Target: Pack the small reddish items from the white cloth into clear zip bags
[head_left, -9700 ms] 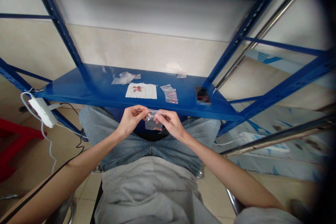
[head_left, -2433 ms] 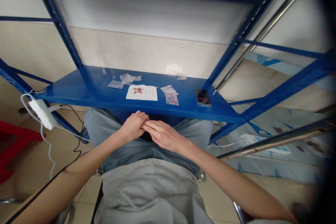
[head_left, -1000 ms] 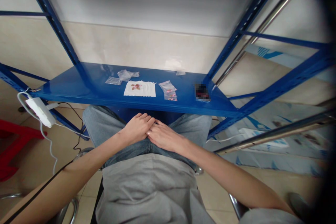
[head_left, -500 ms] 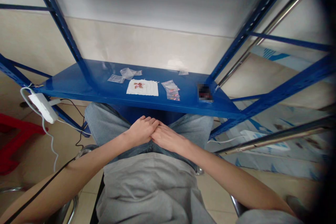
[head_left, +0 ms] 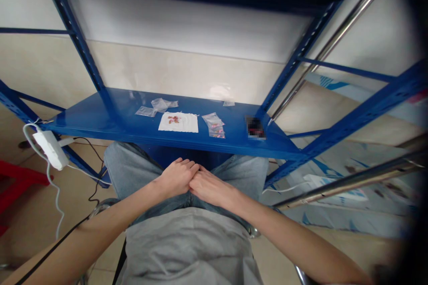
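Note:
My left hand (head_left: 179, 176) and my right hand (head_left: 210, 187) rest together on my lap, in front of the blue shelf (head_left: 117, 131). Both have their fingers closed, the left ones curled against the right hand. I see nothing held in either, though the palms are hidden. On the shelf ahead lies a flat white cloth pouch (head_left: 189, 124) with small reddish-brown pieces (head_left: 174, 119) on it. To its right are overlapping clear plastic bags (head_left: 214, 125) with colourful bits inside. Behind it on the left lie clear plastic bags (head_left: 162, 105).
A pixelated dark object (head_left: 256, 129) sits at the shelf's right. Another small clear bag (head_left: 229, 103) lies near the back edge. A white power strip (head_left: 50, 149) with cords hangs at the left shelf end. A red stool (head_left: 20, 178) stands on the floor, left.
The view has tilted slightly upward, so the shelf and my hands appear lower in the picture. My hands stay together on my lap, and the things on the shelf have not moved.

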Motion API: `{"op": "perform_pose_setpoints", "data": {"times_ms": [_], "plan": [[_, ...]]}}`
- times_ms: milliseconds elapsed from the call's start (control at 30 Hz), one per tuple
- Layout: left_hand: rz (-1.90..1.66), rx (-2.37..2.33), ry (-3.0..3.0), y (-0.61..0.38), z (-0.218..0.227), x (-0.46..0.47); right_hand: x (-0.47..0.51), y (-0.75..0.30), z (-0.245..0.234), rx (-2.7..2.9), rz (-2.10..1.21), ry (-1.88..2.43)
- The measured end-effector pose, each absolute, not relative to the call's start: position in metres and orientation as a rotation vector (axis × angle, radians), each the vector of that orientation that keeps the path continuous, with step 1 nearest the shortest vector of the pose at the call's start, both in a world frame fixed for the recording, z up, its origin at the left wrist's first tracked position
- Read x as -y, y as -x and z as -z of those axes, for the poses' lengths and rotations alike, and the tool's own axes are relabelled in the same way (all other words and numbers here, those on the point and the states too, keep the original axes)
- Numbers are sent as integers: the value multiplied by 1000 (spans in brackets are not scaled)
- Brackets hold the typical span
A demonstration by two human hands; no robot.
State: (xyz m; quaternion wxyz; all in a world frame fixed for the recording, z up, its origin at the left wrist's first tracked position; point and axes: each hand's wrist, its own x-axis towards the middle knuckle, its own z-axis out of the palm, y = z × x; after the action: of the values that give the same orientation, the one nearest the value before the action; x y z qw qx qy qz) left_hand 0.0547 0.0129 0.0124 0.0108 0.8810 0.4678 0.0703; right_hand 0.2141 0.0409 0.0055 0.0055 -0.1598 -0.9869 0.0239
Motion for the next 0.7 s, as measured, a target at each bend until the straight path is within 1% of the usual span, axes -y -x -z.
{"op": "perform_pose_setpoints", "data": {"times_ms": [267, 467, 600, 700], "plan": [[-301, -1468, -2674, -51, -17, -15, -42, -215, -25, 3059, -142, 515], [-438, -1562, -2557, -27, -20, -27, -45, -223, -46, 2780, -317, 396], [-651, -1659, -2305, -6, -20, -37, -56, -230, -46, 2454, -451, 538], [-789, -1677, -2177, 2, -17, -43, -68, -230, -38, 2322, -449, 690]]}}
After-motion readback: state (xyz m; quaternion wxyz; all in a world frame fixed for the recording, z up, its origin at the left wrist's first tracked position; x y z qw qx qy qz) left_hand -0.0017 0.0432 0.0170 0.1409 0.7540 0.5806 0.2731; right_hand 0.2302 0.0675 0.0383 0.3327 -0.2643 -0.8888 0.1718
